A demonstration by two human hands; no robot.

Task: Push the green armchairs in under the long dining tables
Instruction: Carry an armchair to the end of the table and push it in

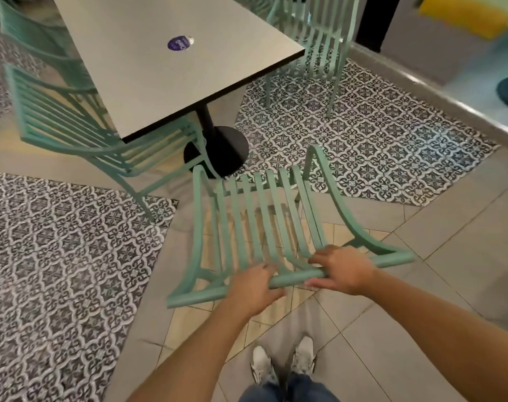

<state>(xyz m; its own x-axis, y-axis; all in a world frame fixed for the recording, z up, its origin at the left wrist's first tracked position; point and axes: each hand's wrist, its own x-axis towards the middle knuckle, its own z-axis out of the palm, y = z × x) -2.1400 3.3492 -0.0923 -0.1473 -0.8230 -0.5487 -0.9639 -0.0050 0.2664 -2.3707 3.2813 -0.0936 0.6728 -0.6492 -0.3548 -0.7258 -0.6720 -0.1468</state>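
green armchair (264, 224): directly ahead of both hands, apart from the table, its slatted seat facing the table end. left hand (251, 288): fingers curled over the top rail (293, 278), gripping it. right hand (344, 269): just beside the left, thumb under and fingers over the same rail, gripping. dining table (160, 62): grey top, beyond the hands; a round purple sticker (179, 42) on it. black pedestal base (218, 149): under the table end, between chair and table. second armchair (73, 120): ahead-left of the left hand, seat tucked under the table's side. third armchair (310, 44): far ahead-right, by the table's other side. white shoes (284, 362): below the hands on plain tiles.
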